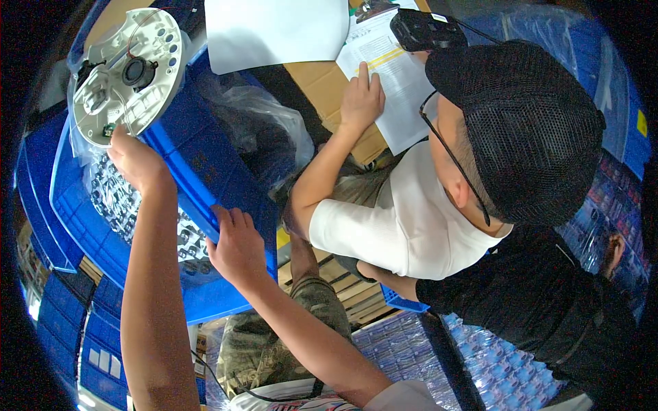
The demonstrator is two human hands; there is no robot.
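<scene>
My left hand (140, 161) holds the lower edge of a white oval plastic housing (154, 103), its inner side turned up. A round black speaker (138, 72), thin wires and a small green circuit board (108, 129) sit inside the housing. Below it stands a blue plastic bin (233, 305) with many small black-and-white parts (113, 198) in it. My right hand (238, 250) grips the bin's rim, fingers bent over the edge.
A co-worker in a black cap (534, 130) leans in at the right, one hand (362, 101) on printed sheets (404, 127). Nearby are a black device (428, 31), blank white paper (274, 34), cardboard (315, 82), clear plastic film (267, 123) and wooden slats (367, 301).
</scene>
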